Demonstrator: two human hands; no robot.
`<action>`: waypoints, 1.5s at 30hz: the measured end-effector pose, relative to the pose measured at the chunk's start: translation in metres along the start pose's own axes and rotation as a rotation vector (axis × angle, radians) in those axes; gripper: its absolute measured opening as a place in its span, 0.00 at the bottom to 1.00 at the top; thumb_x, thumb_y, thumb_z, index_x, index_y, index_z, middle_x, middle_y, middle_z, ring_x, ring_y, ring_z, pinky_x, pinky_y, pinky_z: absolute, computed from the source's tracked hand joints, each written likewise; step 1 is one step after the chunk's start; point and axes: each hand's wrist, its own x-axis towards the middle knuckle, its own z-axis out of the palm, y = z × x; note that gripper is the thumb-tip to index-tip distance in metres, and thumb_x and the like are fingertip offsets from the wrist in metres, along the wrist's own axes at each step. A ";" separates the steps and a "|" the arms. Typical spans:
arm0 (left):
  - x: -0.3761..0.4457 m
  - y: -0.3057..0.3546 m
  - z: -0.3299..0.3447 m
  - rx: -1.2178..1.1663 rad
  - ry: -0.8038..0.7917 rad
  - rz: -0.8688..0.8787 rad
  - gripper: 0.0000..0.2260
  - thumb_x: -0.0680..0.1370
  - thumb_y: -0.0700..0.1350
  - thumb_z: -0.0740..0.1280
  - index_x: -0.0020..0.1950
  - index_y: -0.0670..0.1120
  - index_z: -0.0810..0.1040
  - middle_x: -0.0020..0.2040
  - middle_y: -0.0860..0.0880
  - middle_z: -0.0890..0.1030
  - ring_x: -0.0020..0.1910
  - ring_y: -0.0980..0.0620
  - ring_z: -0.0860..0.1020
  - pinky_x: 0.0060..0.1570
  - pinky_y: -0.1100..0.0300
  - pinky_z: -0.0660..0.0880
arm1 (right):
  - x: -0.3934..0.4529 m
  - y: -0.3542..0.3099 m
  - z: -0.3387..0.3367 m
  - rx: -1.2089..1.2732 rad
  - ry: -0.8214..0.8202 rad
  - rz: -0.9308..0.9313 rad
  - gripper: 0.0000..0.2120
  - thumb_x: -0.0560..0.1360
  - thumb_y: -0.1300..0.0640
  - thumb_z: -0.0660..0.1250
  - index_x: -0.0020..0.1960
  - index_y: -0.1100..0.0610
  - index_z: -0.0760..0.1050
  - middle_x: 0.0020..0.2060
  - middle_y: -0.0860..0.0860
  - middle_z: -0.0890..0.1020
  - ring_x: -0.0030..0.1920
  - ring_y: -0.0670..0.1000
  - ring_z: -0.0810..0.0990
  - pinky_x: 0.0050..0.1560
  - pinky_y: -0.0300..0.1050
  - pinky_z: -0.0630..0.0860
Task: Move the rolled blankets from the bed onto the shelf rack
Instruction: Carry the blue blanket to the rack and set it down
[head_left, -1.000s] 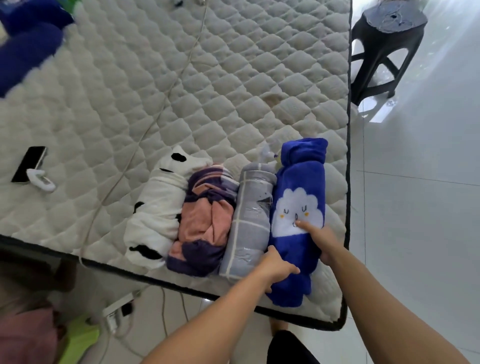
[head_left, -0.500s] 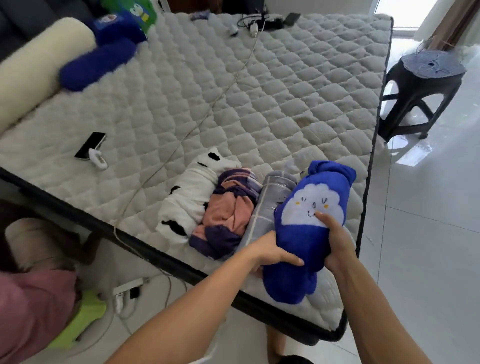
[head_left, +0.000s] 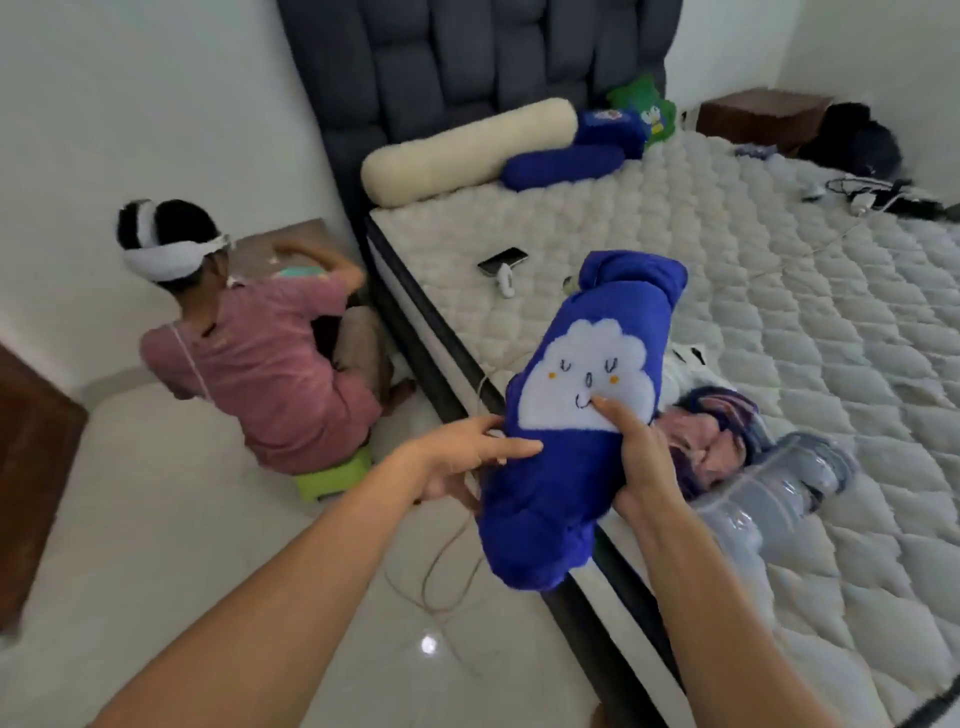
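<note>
A rolled blue blanket (head_left: 582, 415) with a white cloud face hangs in the air over the bed's edge. My left hand (head_left: 462, 457) grips its left side and my right hand (head_left: 636, 457) grips its right side. On the quilted mattress (head_left: 779, 270) behind it lie a pink and purple rolled blanket (head_left: 711, 431) and a grey rolled blanket (head_left: 769, 499). A white blanket with black spots (head_left: 685, 364) is mostly hidden behind the blue one. No shelf rack is in view.
A person in a pink shirt (head_left: 260, 364) sits on a green stool (head_left: 332, 478) on the floor left of the bed. A phone (head_left: 501, 260), a cream bolster (head_left: 462, 150) and blue pillows (head_left: 561, 166) lie on the mattress. A cable (head_left: 441, 571) loops across the floor.
The blue blanket has been lifted off the mattress and swung left past the bed's edge. My view has turned left, bringing the headboard and the seated person into sight.
</note>
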 end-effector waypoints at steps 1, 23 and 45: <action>-0.022 -0.013 -0.018 -0.031 0.032 0.015 0.24 0.71 0.50 0.75 0.64 0.56 0.72 0.65 0.51 0.76 0.65 0.47 0.73 0.50 0.40 0.77 | -0.014 0.011 0.023 -0.030 -0.088 0.042 0.24 0.63 0.54 0.77 0.59 0.53 0.79 0.52 0.52 0.86 0.52 0.55 0.83 0.57 0.55 0.79; -0.470 -0.364 -0.150 -0.578 0.981 -0.104 0.21 0.71 0.45 0.75 0.60 0.55 0.72 0.61 0.53 0.78 0.61 0.50 0.77 0.64 0.41 0.73 | -0.384 0.295 0.366 -0.652 -1.470 0.116 0.12 0.67 0.57 0.74 0.50 0.49 0.80 0.46 0.46 0.87 0.49 0.52 0.84 0.51 0.52 0.81; -0.639 -0.489 -0.191 -1.081 1.633 -0.238 0.23 0.75 0.48 0.71 0.68 0.56 0.69 0.63 0.51 0.78 0.60 0.47 0.78 0.49 0.51 0.80 | -0.602 0.479 0.515 -0.747 -2.171 0.397 0.15 0.73 0.58 0.71 0.59 0.53 0.77 0.52 0.48 0.83 0.52 0.50 0.80 0.51 0.45 0.77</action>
